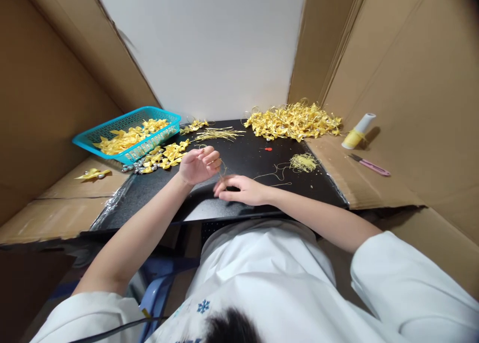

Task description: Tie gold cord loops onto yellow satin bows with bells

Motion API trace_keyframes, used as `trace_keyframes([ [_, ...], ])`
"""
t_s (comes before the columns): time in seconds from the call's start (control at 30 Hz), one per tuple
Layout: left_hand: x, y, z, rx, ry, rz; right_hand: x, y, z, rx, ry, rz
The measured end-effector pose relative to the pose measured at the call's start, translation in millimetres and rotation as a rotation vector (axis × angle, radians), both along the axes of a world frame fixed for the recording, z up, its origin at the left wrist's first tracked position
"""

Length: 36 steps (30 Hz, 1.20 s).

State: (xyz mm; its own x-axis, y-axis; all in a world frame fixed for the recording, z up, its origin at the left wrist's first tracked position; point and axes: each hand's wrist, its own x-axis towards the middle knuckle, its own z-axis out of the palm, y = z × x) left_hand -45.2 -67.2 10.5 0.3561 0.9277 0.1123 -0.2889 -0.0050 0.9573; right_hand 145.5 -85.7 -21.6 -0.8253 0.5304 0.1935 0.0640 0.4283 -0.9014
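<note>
My left hand (198,164) is raised a little over the black table (247,156), fingers curled and pinched on a thin gold thread (223,171). My right hand (241,189) rests low on the table just to its right, fingers drawn together at the same thread. More loose gold thread (275,173) trails to the right towards a small yellow tangle (304,162).
A turquoise basket (129,133) of yellow ribbon bows stands at the back left, with more bows (168,155) and small silver bells beside it. A big yellow ribbon pile (294,121) lies at the back right. A thread spool (358,131) and pink snips (370,165) sit on cardboard at right.
</note>
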Motion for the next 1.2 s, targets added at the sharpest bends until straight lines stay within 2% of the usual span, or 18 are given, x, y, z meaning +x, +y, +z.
trace_keyframes([
  [0.07,-3.3,0.6,1.2,0.026,0.011,0.047,1.1,-7.7,0.8,-0.165,0.083,0.078],
  [0.13,-7.8,1.6,2.2,0.040,0.011,0.071,13.6,-9.9,1.7,-0.250,0.128,0.053],
  [0.37,-17.9,4.4,-0.6,-0.012,-0.001,-0.038,86.0,8.6,12.8,-0.164,0.117,-0.199],
  [0.57,-21.1,6.2,-7.9,-0.065,0.064,-0.150,128.8,31.4,24.7,-0.054,-0.195,-0.238],
  [0.73,-22.9,8.7,-11.4,-0.087,0.068,-0.240,150.3,40.6,41.2,0.017,-0.506,-0.114],
  [0.8,-22.3,10.0,-12.5,-0.092,0.058,-0.264,140.5,40.6,46.9,0.153,-0.445,-0.228],
  [0.87,-21.7,11.2,-13.6,-0.098,0.047,-0.279,116.9,39.6,49.4,0.311,-0.279,-0.383],
  [0.93,-21.6,11.7,-14.6,-0.107,0.037,-0.286,83.5,38.4,47.4,0.354,-0.168,-0.362],
  [1.07,-22.7,10.4,-15.4,-0.125,0.016,-0.271,18.7,37.8,29.7,0.129,-0.121,-0.096],
  [1.13,-22.7,9.1,-14.5,-0.134,0.002,-0.250,1.8,39.1,18.2,-0.036,-0.039,-0.020],
  [1.2,-22.1,7.9,-12.8,-0.146,-0.015,-0.228,-2.0,41.7,9.2,-0.167,0.079,-0.007],
])
